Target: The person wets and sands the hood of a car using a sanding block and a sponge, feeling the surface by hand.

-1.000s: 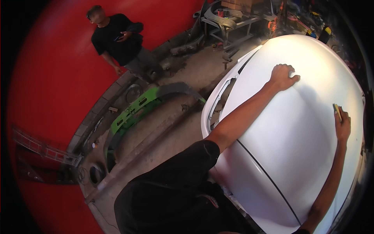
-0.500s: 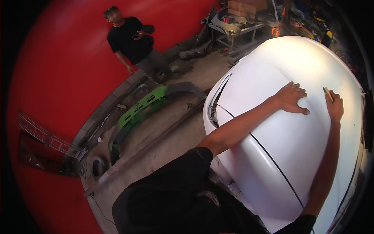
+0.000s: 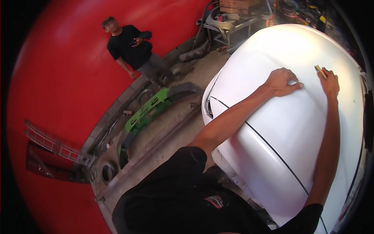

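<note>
A large white car hood [image 3: 284,128] fills the right side in front of me, with a dark seam between it and the fender. My left hand [image 3: 283,82] rests on the hood, its fingers bent downward and the thumb held apart, with nothing seen in it. To its right, my right hand [image 3: 330,83] is closed round a small yellow tool [image 3: 320,71] with a dark tip and a bit of red along it. That hand is at the hood's surface. What kind of tool it is cannot be made out.
A person [image 3: 134,48] in a dark shirt stands beyond the car by a red wall [image 3: 70,70]. On the floor lie a green and black bumper [image 3: 150,107], a tire [image 3: 109,171] and a long beam [image 3: 150,146]. A metal ladder [image 3: 58,146] leans left; a cluttered bench [image 3: 230,25] stands behind.
Both hands have moved farther up the hood, the yellow tool with the right one. The left hand's fingers, spread before, are now more bent. The view has shifted slightly.
</note>
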`<state>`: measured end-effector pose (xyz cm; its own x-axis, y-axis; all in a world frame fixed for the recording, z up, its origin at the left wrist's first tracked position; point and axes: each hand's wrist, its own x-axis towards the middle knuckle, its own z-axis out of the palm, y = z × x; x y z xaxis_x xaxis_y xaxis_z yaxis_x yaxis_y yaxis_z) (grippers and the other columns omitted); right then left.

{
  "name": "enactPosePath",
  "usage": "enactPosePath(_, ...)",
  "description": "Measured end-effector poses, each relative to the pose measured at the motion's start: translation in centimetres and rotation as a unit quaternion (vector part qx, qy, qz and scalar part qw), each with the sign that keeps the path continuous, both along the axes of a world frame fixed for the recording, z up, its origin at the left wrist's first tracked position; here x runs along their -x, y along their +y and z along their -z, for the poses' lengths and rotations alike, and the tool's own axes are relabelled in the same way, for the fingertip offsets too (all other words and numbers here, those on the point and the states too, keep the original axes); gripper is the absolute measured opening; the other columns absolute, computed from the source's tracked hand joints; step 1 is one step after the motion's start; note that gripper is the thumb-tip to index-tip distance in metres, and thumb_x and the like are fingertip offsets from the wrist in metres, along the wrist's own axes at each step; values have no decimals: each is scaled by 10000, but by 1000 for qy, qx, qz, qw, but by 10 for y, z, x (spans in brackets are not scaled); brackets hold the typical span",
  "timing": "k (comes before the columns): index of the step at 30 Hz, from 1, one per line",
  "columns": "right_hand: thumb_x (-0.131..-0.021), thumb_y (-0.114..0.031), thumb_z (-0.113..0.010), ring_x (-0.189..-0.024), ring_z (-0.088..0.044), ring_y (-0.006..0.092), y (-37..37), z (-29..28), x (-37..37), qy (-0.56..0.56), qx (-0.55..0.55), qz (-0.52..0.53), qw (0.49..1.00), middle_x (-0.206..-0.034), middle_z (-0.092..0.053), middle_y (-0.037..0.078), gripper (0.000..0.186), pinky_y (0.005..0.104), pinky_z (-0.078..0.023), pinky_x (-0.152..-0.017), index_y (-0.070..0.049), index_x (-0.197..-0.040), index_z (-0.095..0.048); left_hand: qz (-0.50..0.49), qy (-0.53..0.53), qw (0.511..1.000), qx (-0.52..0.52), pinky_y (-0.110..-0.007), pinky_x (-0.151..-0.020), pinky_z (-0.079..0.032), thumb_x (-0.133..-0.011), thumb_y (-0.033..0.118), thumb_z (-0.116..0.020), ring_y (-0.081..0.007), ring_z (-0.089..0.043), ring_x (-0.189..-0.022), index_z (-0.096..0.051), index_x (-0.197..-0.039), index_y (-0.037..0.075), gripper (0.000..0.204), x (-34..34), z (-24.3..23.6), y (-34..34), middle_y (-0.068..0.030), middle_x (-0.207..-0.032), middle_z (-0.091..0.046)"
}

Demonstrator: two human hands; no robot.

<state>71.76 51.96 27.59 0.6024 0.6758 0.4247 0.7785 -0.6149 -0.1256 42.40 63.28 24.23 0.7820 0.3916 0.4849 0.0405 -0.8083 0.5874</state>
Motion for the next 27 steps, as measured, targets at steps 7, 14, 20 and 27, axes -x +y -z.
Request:
enactPosePath(7, -1012, -528, -652, -1184, -635, 301, 1, 2, -3, -8, -11, -7, 1000, -1255, -723, 66, 568, 453, -527, -1046, -161, -1442, -713, 26, -24, 999, 13, -411, -991, -566, -883, 561, -779, -328, -731, -1081, -831, -1042, 11, 575, 0, -3, 2, -177, -1095, -804)
enactPosePath(14, -1021, -515, -649, -1157, -629, 300, 3, 1, 8, -23, -20, -18, 999, -1244, -721, 70, 557, 451, -529, -1029, -144, -1430, -718, 34, -20, 999, 20, -407, -959, -573, -867, 562, -799, -324, -727, -1047, -828, -1039, 10, 579, 12, -7, 0, -166, -1081, -788)
enactPosePath(20, -1038, -441, -667, -1158, -636, 320, -23, 12, -2, -61, -28, -19, 998, -1249, -717, 82, 496, 452, -540, -1003, -140, -1430, -710, 77, -52, 994, 56, -447, -1013, -554, -858, 516, -814, -360, -712, -1105, -819, -1054, -1, 554, 6, 1, -18, -176, -1108, -786)
enactPosePath(27, -1058, -397, -667, -1147, -641, 321, -9, 10, 7, -182, -77, -72, 978, -1306, -702, 83, 485, 456, -545, -995, -146, -1473, -670, 79, -74, 993, 40, -427, -1022, -550, -827, 572, -833, -346, -710, -1096, -821, -1018, -16, 618, 1, 4, -7, -168, -1099, -789)
